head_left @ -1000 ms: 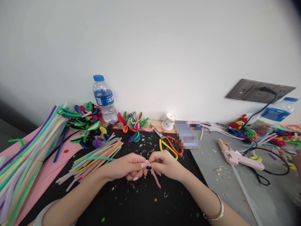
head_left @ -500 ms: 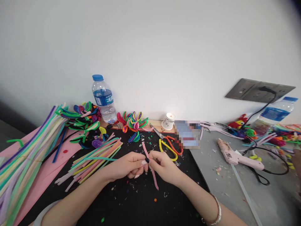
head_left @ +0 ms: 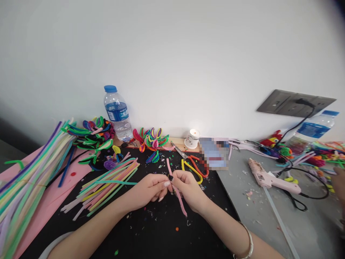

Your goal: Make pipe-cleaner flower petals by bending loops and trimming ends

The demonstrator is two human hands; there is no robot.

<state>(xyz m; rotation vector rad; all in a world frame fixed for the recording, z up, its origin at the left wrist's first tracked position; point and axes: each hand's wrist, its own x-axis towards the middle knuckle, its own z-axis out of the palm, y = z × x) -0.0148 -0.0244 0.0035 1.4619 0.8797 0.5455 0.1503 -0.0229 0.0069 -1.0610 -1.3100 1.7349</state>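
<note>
Between my fingertips, over the black mat (head_left: 140, 235), is a pink pipe cleaner (head_left: 181, 202). One end sticks up past my fingers and the other slants down to the right. A small dark piece (head_left: 170, 177) shows at its middle, too small to name. My left hand (head_left: 155, 187) pinches there from the left, thumb against the fingers. My right hand (head_left: 188, 187) closes on the pipe cleaner from the right. Just behind my hands lie scissors (head_left: 198, 167) with one yellow and one red handle.
Left are cut pipe cleaners (head_left: 107, 185) and a long bundle (head_left: 29, 190). A water bottle (head_left: 118, 115), a colourful pipe-cleaner flower (head_left: 152, 139) and a paper cup (head_left: 192, 139) stand by the wall. Right lies a pink glue gun (head_left: 272, 178), corded; another person's hand (head_left: 339, 183) shows at the edge.
The pink pipe cleaner has tilted and shifted slightly right between my fingers. More of the dark piece's face shows now. At the right edge, the other person's hand has come further into view.
</note>
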